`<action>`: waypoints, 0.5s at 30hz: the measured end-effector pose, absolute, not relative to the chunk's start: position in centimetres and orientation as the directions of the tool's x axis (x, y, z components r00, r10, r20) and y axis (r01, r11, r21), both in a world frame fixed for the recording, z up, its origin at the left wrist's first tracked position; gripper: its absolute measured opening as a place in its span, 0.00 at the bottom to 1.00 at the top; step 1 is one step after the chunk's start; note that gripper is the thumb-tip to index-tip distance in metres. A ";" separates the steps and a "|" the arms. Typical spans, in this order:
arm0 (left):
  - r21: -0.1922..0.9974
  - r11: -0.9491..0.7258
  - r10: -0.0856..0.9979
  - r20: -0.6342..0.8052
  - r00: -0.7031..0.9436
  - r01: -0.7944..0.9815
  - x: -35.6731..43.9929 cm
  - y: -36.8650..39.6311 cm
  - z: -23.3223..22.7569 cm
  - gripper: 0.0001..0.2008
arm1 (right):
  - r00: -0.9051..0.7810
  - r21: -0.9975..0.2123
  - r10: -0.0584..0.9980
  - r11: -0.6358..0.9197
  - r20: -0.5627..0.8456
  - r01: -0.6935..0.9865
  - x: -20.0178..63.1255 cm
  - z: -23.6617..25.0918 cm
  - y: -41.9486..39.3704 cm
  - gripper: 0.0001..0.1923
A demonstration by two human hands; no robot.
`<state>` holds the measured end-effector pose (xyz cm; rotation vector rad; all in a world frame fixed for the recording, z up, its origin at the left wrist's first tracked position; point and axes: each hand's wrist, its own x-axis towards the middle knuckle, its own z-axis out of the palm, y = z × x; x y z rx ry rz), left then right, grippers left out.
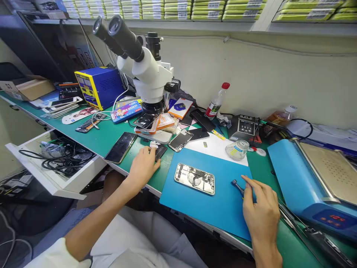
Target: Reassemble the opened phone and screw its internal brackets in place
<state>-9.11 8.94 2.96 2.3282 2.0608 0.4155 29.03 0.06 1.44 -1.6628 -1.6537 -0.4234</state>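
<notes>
We have an opened phone [194, 179] lying flat, insides up, near the middle of the blue mat [223, 212] on the green bench [103, 137], and it sits between our two hands, touched by neither. Our right hand [260, 212] is closed in a pinch on a small dark-tipped tool [237, 185], its tip resting on the mat just right of the phone. Our left hand [142, 167] lies relaxed and flat on the bench edge, fingertips on a small dark part [160, 151] with a white scrap [153, 144] beside it, grasping nothing. The microscope [147, 70] stands behind, and a glass jar [237, 149] sits on the white sheet [214, 147] beyond the mat. To work well here, we judge it best to keep the tool low and nearly flat, bring the left hand over to steady the phone's frame before the tip meets it, and move from the wrist so no force slips across the exposed parts.
</notes>
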 end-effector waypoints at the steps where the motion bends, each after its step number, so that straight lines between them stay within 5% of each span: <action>1: 0.187 -0.147 0.977 0.178 0.114 0.971 -9.4 9.1 3.0 0.21 | 0.112 -0.273 0.711 0.115 0.694 0.955 29.0 1.4 0.0 0.18; 6: 0.256 -0.244 0.963 0.180 0.202 0.936 -12.1 10.1 3.5 0.20 | 0.129 -0.310 0.711 0.130 0.692 0.942 29.1 1.5 -0.1 0.17; 15: 0.292 -0.617 0.753 0.488 0.441 0.730 -8.3 6.0 3.6 0.16 | 0.220 -0.382 0.745 0.051 0.629 0.923 29.1 0.8 -0.4 0.19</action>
